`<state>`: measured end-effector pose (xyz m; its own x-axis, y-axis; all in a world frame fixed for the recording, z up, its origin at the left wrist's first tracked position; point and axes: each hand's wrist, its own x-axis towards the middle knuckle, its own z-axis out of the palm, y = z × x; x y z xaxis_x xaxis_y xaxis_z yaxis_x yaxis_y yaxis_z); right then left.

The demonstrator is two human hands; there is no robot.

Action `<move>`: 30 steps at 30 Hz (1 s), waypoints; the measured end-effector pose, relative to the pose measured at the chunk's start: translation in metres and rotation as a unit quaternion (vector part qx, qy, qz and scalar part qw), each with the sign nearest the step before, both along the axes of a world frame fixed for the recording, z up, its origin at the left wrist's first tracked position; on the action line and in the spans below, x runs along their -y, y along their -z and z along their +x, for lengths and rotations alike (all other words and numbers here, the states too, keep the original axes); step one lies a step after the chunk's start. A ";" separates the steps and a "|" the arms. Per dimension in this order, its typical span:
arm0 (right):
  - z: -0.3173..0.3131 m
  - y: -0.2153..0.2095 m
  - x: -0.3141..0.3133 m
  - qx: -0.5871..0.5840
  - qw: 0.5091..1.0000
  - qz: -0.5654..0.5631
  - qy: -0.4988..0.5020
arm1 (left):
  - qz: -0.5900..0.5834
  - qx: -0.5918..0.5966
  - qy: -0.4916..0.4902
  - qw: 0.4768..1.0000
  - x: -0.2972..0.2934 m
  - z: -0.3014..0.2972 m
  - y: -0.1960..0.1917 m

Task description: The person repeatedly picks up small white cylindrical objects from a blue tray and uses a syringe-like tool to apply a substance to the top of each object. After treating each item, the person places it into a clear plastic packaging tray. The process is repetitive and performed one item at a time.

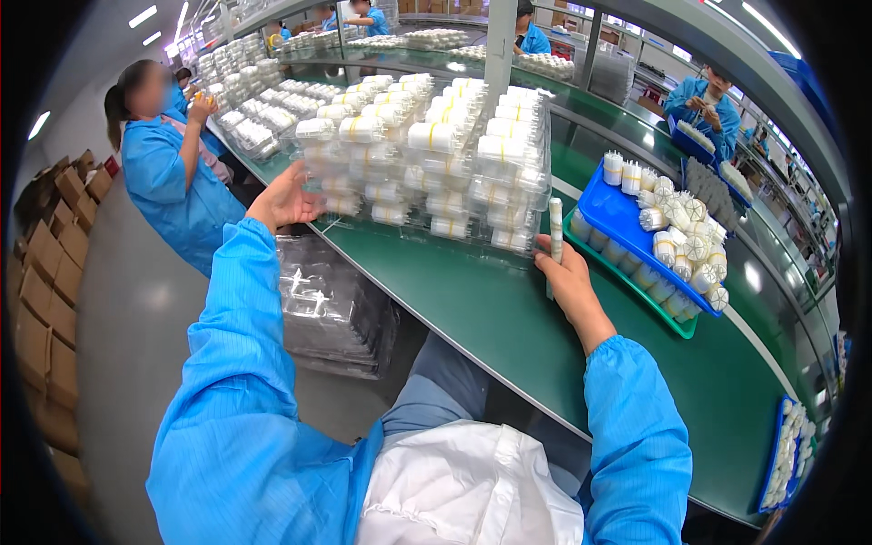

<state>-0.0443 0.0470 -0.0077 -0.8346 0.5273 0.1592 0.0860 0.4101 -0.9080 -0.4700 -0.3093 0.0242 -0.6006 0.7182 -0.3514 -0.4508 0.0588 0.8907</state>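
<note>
In front of me stands a stack of clear plastic trays [434, 222] filled with white cylindrical parts, several of them banded in yellow. My left hand [289, 195] is at the stack's left end, its fingers curled at the tray edge and its thumb raised. At the near right corner, my right hand [572, 283] is closed round a slim, pale upright stick [556, 222] whose exact kind I cannot make out. The right fingertips are close against the trays and partly hidden. The stack rests on a green work surface [436, 282].
A blue tray [627, 222] of loose white cylinders sits on a green tray [683, 327] to the right. More filled trays [282, 109] line the far left. Empty clear trays [331, 309] are stacked below the edge. A metal post [499, 54] rises behind. Co-workers [173, 173] flank the line.
</note>
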 end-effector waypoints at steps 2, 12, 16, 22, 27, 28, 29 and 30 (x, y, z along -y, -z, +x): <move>0.001 0.002 -0.002 -0.015 0.999 -0.046 -0.006 | 0.000 0.015 -0.005 1.000 -0.002 -0.001 -0.003; 0.002 -0.001 0.001 -0.058 0.990 -0.128 -0.005 | 0.069 0.064 -0.052 0.994 -0.012 -0.012 0.010; 0.003 -0.002 0.001 -0.060 0.990 -0.130 -0.007 | 0.099 0.065 -0.086 0.989 -0.020 -0.008 0.017; 0.004 0.000 0.001 -0.069 0.989 -0.130 -0.033 | 0.095 0.080 -0.169 0.978 -0.031 -0.002 0.026; -0.002 0.013 -0.007 -0.052 0.996 -0.065 -0.029 | 0.100 0.086 -0.139 0.982 -0.036 0.001 0.030; -0.006 0.012 -0.002 -0.054 0.996 -0.060 -0.036 | 0.116 0.094 -0.149 0.978 -0.023 -0.005 0.033; -0.006 0.011 -0.002 -0.053 0.997 -0.056 -0.029 | 0.118 0.092 -0.138 0.979 -0.023 -0.005 0.036; -0.006 0.011 -0.001 -0.052 0.997 -0.052 -0.022 | 0.119 0.091 -0.128 0.980 -0.024 -0.005 0.039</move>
<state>-0.0503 0.0485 -0.0186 -0.8388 0.5093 0.1923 -0.0270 0.3139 -0.9491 -0.4755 -0.2857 -0.0145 -0.7143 0.6273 -0.3104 -0.5768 -0.2764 0.7687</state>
